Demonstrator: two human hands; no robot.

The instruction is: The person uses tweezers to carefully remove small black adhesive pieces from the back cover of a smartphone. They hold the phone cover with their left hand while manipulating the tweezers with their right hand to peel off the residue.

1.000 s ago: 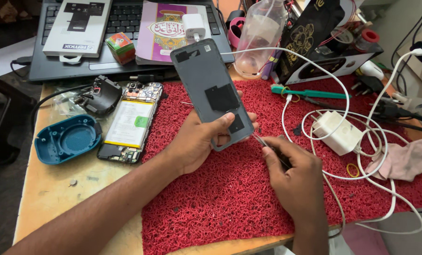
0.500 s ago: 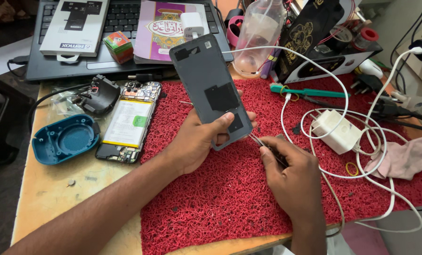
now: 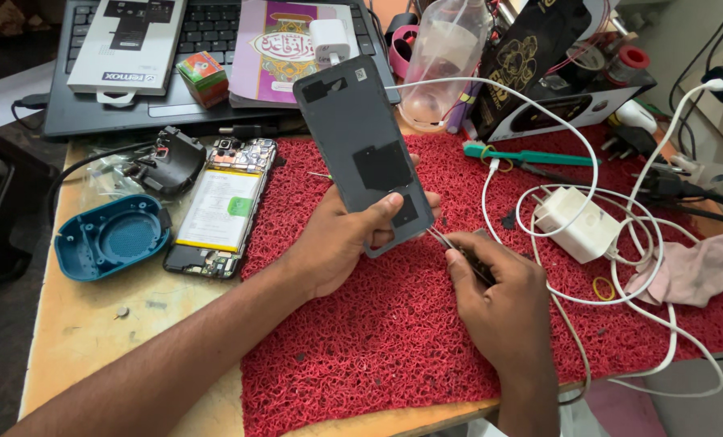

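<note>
My left hand (image 3: 341, 243) clamps the lower end of a dark grey phone back cover (image 3: 364, 154), thumb across its inner face, tilting it up over the red mat (image 3: 361, 356). My right hand (image 3: 503, 295) pinches thin tweezers (image 3: 446, 240), tips touching the cover's bottom edge. The opened phone (image 3: 220, 209) lies left, beside the mat.

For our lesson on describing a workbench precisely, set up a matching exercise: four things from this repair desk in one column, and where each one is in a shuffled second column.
Things
1. grey phone back cover
2. tweezers
3. opened phone
4. white charger

Places
A. lying on the bare wooden table, left of the red mat
B. held up in the left hand
C. on the red mat, among white cables
D. gripped in the right hand

Pairs: 1-B, 2-D, 3-A, 4-C
</note>
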